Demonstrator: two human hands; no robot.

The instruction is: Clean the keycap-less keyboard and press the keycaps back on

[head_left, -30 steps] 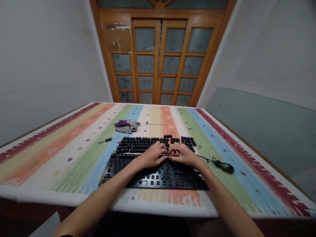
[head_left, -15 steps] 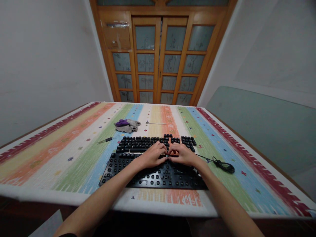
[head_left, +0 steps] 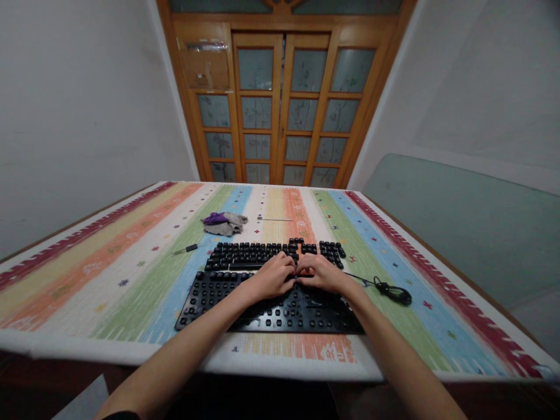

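Observation:
A black keyboard lies near the table's front edge, most of its switches bare of keycaps. Along its upper left edge a row of keycaps is in place. My left hand bends over the upper middle of the keyboard, thumb and fingers closed together. Just to its right, my right hand is pinched at the same spot, fingertips almost meeting the left ones. Whatever lies between the fingertips is hidden or too small to name. Behind the keyboard, loose black keycaps are laid out in rows.
A coiled black cable lies to the right of the keyboard. To the left is a small black-handled tool with thin metal ends. Farther back are a grey and purple cloth and a thin rod. A striped cloth covers the table.
Both hands stay at the same spot on the keyboard, with only slight finger shifts. A small pale spot between the fingertips no longer shows. The view has shifted slightly.

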